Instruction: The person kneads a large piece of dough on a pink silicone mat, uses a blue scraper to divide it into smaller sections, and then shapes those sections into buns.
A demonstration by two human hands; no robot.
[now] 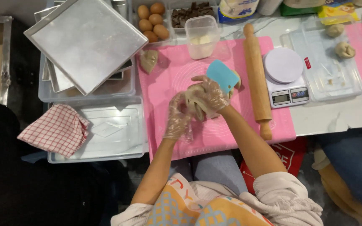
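Dough lump (196,104), beige, at frame centre on the pink mat (248,125), pressed between both gloved hands. Left hand (177,117) cups its left side, fingers curled; right hand (213,95) wraps over the top, also pinching a blue scraper (222,75). Rolling pin (257,79) lies upright to the right.

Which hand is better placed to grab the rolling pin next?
Right, probably. The right hand sits on the dough, nearer the rolling pin lying to its right. The left hand is on the dough's far side.
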